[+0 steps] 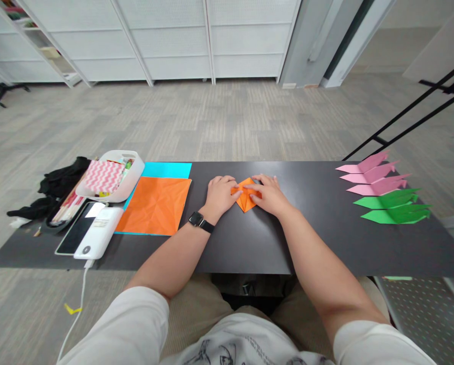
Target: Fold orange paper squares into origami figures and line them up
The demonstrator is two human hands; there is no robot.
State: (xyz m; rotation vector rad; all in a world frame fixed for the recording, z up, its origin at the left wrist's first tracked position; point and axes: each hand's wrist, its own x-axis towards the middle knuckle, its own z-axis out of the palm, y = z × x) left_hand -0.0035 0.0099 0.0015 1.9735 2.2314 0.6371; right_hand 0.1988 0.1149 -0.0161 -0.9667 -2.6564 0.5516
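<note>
Dark table [310, 243], hands [245, 195] pressing folded orange paper [245, 204], power bank [98, 233] label unreadable

Both forearms angled inward, left hand [222, 195] and right hand [270, 194] palm-down, fingers bent.

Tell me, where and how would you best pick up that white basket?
Probably by the right side of the white basket, coming from above and the right: thumb inside the raised rim, fingers down the outer wall. That side faces the flat orange sheet, while black cloth crowds the left.
</note>
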